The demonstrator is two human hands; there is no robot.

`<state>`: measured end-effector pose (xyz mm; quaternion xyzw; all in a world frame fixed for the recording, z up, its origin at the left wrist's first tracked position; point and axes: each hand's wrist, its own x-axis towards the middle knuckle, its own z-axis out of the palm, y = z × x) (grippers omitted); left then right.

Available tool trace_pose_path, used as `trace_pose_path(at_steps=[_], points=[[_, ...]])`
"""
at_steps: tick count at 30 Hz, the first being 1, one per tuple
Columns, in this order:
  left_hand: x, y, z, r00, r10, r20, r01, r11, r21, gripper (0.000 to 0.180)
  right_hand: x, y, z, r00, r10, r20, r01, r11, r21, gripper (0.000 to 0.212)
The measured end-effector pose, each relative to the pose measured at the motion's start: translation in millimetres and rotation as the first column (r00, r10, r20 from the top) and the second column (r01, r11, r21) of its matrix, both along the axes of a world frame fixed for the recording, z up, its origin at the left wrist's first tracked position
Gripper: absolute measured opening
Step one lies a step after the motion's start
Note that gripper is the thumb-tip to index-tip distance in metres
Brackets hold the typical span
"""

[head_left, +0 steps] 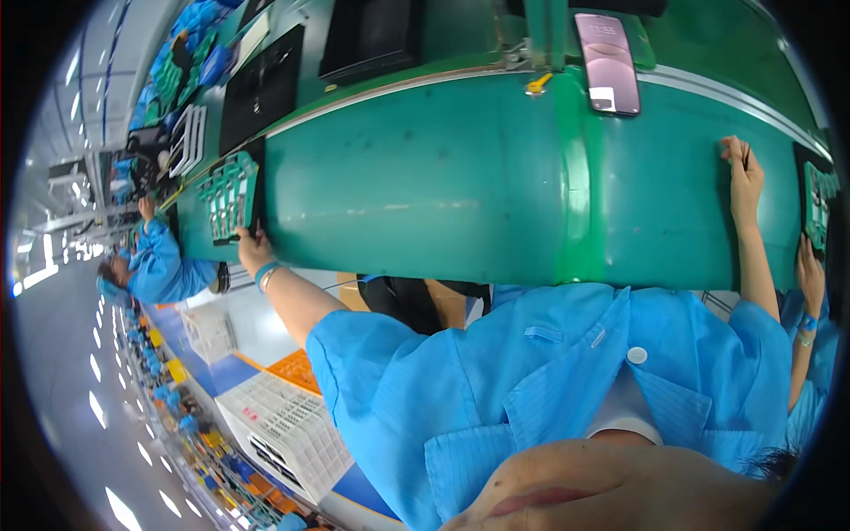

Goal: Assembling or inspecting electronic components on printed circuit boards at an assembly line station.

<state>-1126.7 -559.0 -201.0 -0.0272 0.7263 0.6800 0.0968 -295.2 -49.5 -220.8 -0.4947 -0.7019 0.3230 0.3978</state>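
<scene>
At the left end of the green belt, my left hand has its fingers closed on the near right corner of a black tray. Green circuit boards with small parts lie in that tray. My right hand is raised over the right part of the belt, its fingers curled together. Whatever it may hold is too small or hidden to make out. A pink phone lies at the belt's far edge, between my two hands.
The green belt runs across in front of me, with a metal rail behind it. A yellow valve handle sits by the phone. Another person's hand touches a board tray at far right. White crates stand at lower left.
</scene>
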Motion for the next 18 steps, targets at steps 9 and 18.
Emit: trace_pose_path(at_steps=[9,18], points=[[109,16,53,0.896,-0.114,0.429,-0.062,0.925,0.374,0.03,-187,-71,83,0.717,0.668,-0.2,-0.696,0.705,-0.137,0.023],[257,22,159,0.62,-0.382,0.686,-0.006,0.871,0.49,0.03,-430,-118,138,0.609,0.676,-0.415,-0.745,0.308,-0.591,0.048]])
